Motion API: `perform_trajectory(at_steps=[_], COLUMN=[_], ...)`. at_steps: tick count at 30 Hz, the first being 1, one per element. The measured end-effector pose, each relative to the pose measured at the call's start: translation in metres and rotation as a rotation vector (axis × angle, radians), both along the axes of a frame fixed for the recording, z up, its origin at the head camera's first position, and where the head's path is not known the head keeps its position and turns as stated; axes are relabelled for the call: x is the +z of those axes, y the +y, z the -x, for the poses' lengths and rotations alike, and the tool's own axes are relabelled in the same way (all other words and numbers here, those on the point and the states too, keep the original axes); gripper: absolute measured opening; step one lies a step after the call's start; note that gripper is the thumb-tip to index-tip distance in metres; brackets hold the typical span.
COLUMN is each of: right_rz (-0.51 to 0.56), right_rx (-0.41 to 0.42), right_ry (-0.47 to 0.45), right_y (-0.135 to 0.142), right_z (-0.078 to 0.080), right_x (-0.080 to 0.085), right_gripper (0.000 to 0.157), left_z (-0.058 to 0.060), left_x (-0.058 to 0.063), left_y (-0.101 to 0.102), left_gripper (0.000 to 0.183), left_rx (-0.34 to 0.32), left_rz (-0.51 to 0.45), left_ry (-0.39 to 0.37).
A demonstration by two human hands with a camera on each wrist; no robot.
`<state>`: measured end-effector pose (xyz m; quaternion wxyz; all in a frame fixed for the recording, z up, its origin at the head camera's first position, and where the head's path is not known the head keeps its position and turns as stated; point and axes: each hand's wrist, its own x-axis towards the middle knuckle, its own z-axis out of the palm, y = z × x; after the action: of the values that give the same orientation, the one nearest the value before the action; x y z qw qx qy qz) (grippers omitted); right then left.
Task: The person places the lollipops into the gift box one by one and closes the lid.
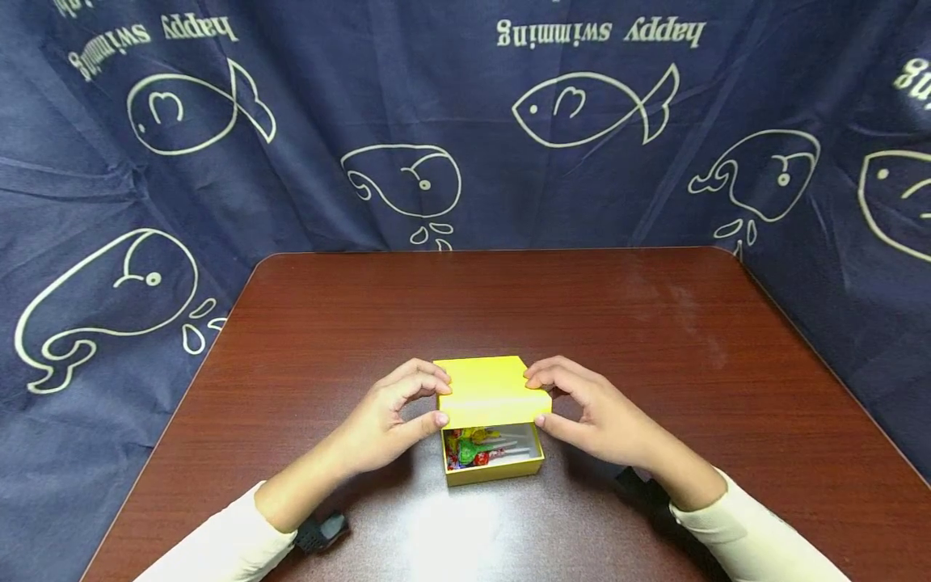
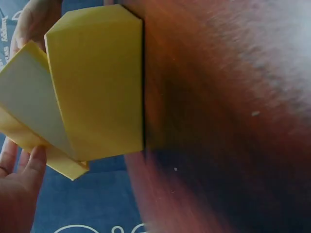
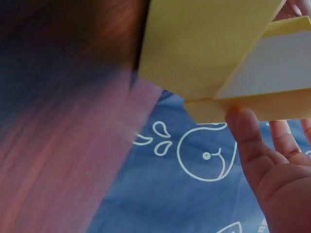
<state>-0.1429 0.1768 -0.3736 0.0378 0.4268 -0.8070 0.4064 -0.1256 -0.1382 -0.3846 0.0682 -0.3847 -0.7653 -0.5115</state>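
Both hands hold a yellow box lid [image 1: 487, 392] by its two short sides, tilted up over a yellow box [image 1: 494, 475]. My left hand [image 1: 389, 416] grips the lid's left end, thumb at the front corner and fingers on the top edge. At the opposite end my right hand [image 1: 592, 412] pinches the lid the same way. The box's front half shows below the lid, with several wrapped lollipops [image 1: 476, 447] inside, green, red and yellow, white sticks pointing right. The lid's pale inside [image 2: 34, 97] faces the box in the left wrist view. The box's back part is hidden under the lid.
The box rests on a dark red-brown wooden table [image 1: 349, 323] with rounded far corners. A dark blue curtain [image 1: 465, 105] with white fish and whale drawings hangs behind and along both sides. A black strap device [image 1: 323, 532] sits at the left wrist.
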Motion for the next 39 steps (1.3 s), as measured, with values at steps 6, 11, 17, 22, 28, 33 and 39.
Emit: perform_trajectory(at_steps=[6,11,17,22,28,33,39], right_rz=[-0.071,-0.130,-0.200,-0.240,-0.272,-0.302,-0.335], right_rx=[0.006,0.014,0.002,0.004,0.012,0.001,-0.005], right_ry=[0.108,0.202,0.302,0.392,0.435,0.471,0.469], right_y=[-0.001,-0.001,0.000,-0.002,-0.004,-0.005,-0.007], right_z=[-0.007,-0.013,-0.023,-0.028,-0.031,-0.031,-0.030], right_x=[-0.007,-0.010,-0.011,-0.015,-0.020,-0.022,-0.022], right_gripper=[0.037,0.035,0.035,0.046,0.046,0.041,0.038], left_z=[-0.009,-0.012,-0.014,-0.016,-0.018,-0.017,-0.014], left_x=[-0.006,-0.012,-0.015,-0.016,-0.017,-0.017,-0.016], left_y=[-0.006,-0.008,-0.007,-0.007,-0.007,-0.006,-0.005], left_gripper=[0.030,0.032,0.030,0.031,0.034,0.033,0.033], left_rx=[0.039,-0.005,-0.055,-0.055,-0.070,-0.064,-0.057], left_rz=[0.148,0.199,0.257,0.285,0.332,0.358,0.397], left_ry=[0.114,0.189,0.282,0.310,0.302,0.298,0.291])
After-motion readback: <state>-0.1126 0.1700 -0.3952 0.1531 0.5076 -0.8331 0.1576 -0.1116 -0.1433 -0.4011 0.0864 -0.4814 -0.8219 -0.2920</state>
